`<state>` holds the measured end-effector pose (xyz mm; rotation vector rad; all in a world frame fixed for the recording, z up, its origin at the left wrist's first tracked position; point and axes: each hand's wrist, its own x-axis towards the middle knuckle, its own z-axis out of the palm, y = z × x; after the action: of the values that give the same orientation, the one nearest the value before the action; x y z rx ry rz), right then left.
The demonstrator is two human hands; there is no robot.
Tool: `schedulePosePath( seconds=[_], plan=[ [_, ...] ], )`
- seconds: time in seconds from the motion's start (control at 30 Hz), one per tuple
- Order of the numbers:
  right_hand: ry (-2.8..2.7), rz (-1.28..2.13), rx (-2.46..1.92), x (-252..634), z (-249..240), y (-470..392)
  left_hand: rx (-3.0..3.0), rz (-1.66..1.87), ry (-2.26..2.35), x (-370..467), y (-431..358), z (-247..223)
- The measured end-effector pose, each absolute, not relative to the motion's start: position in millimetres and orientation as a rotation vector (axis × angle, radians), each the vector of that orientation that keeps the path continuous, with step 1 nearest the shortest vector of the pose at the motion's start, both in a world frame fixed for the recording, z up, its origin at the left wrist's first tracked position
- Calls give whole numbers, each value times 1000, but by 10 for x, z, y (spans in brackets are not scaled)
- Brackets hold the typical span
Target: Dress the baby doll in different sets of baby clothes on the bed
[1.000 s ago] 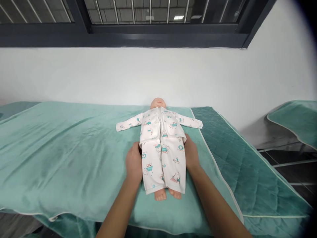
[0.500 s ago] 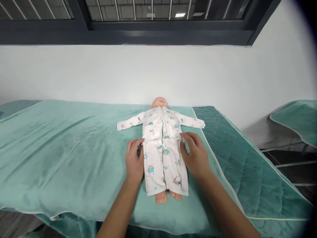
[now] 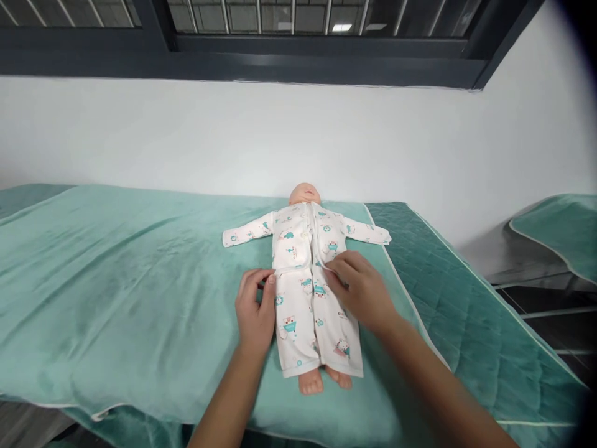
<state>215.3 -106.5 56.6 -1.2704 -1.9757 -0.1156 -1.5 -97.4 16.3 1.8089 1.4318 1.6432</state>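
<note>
A baby doll (image 3: pixel 305 193) lies on its back, its arms spread and its bare feet showing below the trouser cuffs. It wears a white printed baby jacket (image 3: pixel 291 239) and matching trousers (image 3: pixel 298 336). My left hand (image 3: pixel 254 308) is closed at the jacket's lower left corner, thumb and fingertips at the hem by the waist. On the other side, my right hand (image 3: pixel 364 292) pinches the jacket's lower edge near the front opening. The front edges lie close together at the chest and part slightly lower down.
A light green sheet (image 3: pixel 140 280) with some wrinkles covers the bed. To the right is a darker quilted cover (image 3: pixel 448 298). A white wall (image 3: pixel 233 137) and a barred window (image 3: pixel 280 62) stand behind. Another green-covered piece (image 3: pixel 559 227) is at far right.
My right hand has moved left from the jacket's side toward the front opening, drawing the hem corner along. My left hand stays at the left hem. The view has shifted slightly.
</note>
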Motion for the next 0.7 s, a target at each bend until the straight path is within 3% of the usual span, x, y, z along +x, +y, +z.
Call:
schedulePosePath(
  seconds=[0.13, 0.33, 0.5, 0.6, 0.7],
  plan=[
    [-2061, 4, -1230, 2226, 584, -1074, 2025, 1585, 1421, 28, -926, 227],
    [-1803, 224, -1235, 2237, 778, -839, 2405, 1212, 1496, 203, -778, 530],
    [-1539, 299, -1335, 2197, 871, -253, 2576, 1074, 1206, 258, -800, 702],
    [-1547, 281, -1500, 2159, 942, 203, 2667, 797, 1079, 240, -745, 839],
    [-1589, 264, -1695, 2077, 980, 519, 2481, 775, 1052, 217, -458, 1031]
  ],
)
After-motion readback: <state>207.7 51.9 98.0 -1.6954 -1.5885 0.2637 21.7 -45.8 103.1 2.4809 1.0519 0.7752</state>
